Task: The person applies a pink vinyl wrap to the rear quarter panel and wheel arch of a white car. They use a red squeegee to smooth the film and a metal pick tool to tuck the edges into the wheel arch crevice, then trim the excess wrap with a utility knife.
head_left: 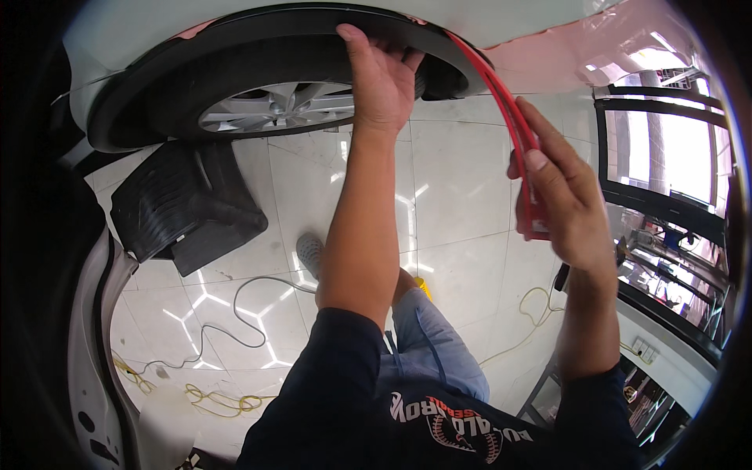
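Across the top, a black wheel arch trim [290,25] curves over a tire [184,110] with a silver wheel rim [290,108]. My left hand [384,82] reaches up to the trim, palm toward me. Its thumb lies against the trim's face and the fingers curl at the lower edge, their tips hidden. In my right hand [568,184] is a long, thin red trim pry tool [501,98], gripped near its wider lower end. The tool's narrow tip meets the seam between the trim and the white body panel [548,19].
A black floor mat [184,200] lies on the tiled floor, left of my legs. A grey hose [235,305] and yellow cords [227,399] trail over the tiles. At the left stands a car door edge [94,368]; a dark-framed cabinet [666,196] is on the right.
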### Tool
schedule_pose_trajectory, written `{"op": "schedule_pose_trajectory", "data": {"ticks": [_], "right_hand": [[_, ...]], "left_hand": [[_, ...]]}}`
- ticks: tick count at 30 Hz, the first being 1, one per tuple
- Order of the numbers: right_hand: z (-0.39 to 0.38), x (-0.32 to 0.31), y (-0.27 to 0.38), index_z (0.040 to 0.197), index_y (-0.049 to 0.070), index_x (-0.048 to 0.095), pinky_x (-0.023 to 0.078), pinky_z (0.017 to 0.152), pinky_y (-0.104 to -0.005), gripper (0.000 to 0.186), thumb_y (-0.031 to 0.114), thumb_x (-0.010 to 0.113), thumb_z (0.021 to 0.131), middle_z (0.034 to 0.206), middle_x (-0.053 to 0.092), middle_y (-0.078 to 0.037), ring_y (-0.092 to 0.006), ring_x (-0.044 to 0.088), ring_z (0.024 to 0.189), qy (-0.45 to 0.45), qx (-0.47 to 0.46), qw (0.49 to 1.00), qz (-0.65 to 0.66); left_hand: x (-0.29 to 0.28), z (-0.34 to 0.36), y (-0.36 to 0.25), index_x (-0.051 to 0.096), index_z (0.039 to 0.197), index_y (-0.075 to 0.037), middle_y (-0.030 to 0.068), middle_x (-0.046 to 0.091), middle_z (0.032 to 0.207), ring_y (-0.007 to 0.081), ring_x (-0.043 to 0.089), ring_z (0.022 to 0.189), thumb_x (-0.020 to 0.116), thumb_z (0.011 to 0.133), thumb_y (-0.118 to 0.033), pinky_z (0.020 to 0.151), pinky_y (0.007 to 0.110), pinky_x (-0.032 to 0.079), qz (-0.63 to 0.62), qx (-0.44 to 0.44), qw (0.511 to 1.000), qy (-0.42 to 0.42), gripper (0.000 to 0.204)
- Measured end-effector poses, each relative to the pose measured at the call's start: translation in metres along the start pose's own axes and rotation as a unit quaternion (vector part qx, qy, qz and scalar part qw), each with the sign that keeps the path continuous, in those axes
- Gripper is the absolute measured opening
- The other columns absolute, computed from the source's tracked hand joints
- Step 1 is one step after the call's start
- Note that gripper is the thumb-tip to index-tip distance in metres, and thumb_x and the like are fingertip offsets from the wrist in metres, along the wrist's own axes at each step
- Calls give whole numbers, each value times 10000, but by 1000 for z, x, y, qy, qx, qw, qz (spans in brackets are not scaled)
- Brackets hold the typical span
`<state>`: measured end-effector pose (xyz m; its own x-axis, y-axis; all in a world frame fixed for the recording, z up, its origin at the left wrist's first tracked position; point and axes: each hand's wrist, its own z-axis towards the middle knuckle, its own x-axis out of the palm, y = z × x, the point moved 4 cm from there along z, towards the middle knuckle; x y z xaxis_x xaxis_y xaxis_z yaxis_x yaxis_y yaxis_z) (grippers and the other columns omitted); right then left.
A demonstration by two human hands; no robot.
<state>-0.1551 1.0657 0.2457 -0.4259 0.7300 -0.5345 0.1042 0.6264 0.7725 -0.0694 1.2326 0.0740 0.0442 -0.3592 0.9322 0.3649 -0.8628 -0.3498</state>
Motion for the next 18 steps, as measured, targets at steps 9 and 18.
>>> {"op": "schedule_pose_trajectory", "data": {"ticks": [9,18], "right_hand": [[10,-36,1,1508,74,439,449,510,-229,501,244,491,1040,867,614,-45,-95,577,561,54,52,997,-33],[-18,49,47,1480,50,458,497,645,-330,474,125,497,1013,829,622,-149,-201,598,633,-4,-68,993,-93]], "left_hand": [[2,-5,-51,127,1535,10,181,175,1576,360,216,1445,380,776,-931,1205,585,163,-23,1,996,-83,1235],[-11,10,-118,310,1412,-4,140,378,1351,303,397,1244,512,833,-820,1097,501,308,-16,87,990,-110,1021]]}}
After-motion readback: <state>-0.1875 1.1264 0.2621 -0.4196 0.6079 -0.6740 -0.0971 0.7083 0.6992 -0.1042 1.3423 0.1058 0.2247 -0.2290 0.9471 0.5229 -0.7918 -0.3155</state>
